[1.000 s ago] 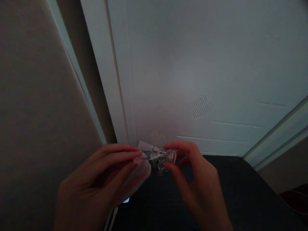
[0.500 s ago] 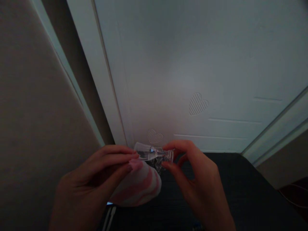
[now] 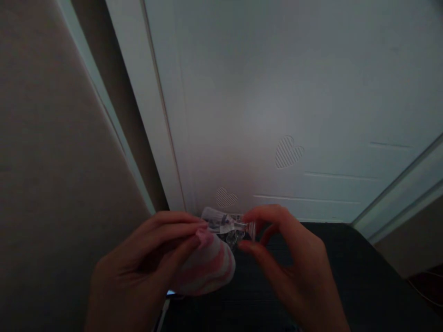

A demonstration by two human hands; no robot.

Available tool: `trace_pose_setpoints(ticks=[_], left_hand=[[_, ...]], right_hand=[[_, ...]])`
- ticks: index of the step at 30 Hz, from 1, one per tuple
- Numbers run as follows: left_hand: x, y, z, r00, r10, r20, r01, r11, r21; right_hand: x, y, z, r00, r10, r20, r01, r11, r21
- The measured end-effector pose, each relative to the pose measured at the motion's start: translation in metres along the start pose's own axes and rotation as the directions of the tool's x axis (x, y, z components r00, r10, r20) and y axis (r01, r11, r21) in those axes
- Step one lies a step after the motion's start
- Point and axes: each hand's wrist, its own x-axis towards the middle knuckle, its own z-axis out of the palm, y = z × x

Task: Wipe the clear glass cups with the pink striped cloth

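Between its thumb and fingers, my left hand (image 3: 148, 258) pinches the pink top of a white-and-pink striped cloth (image 3: 207, 267), rounded at its free end like a sock. The fingertips of that hand also touch the wide end of a clear plastic clip (image 3: 226, 223), which lies roughly level above the cloth. At the clip's narrow end, my right hand (image 3: 287, 253) has its index finger above and its thumb below, closed around it. Several clear rounded pieces show under the clip, partly hidden. The dim light blurs where the clip and cloth meet.
A dark tabletop (image 3: 256, 295) lies below the hands, against a white panel (image 3: 242, 115) with heart patterns. On the left rises a brownish wall (image 3: 62, 161). A white cable (image 3: 162, 316) and a small lit edge (image 3: 170, 292) show beneath my left hand.
Both hands, the clip and the cloth appear slightly further right and lower, partly because the whole view has shifted. The right thumb and index finger stand a little wider apart around the clip.
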Motion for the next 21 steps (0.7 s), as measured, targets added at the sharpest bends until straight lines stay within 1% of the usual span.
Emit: trace_pose_setpoints(ticks=[3,7,12,14,18,21], left_hand=[[0.0004,0.0009,0.0009,0.997,-0.014,0.071,0.017,0.999,-0.038],[0.0018,-0.0036,0.0018,0.992,-0.057,0.110,0.068,0.993,-0.101],[0.0006,-0.0054,0.0023,0.992,-0.074,0.106,0.088,0.987,-0.134],[-0.0006,-0.0045,0.0026,0.990,-0.087,0.111,0.102,0.985,-0.137],[-0.0023,-0.0011,0.0041,0.987,-0.103,0.126,0.121,0.982,-0.146],[-0.0025,0.0014,0.0046,0.990,-0.094,0.104,0.107,0.986,-0.125]], right_hand=[[0.0011,-0.0009,-0.0012,0.998,0.061,0.008,-0.061,0.998,0.021],[0.0010,-0.0019,-0.0006,0.994,0.106,0.021,-0.107,0.994,0.018],[-0.0002,-0.0037,0.0032,0.991,0.133,-0.012,-0.132,0.990,0.048],[-0.0001,-0.0041,0.0040,0.987,0.161,-0.016,-0.160,0.985,0.061],[0.0012,-0.0035,0.0037,0.973,0.229,0.022,-0.230,0.969,0.085],[0.0015,-0.0032,0.0038,0.971,0.232,0.060,-0.237,0.964,0.117]])
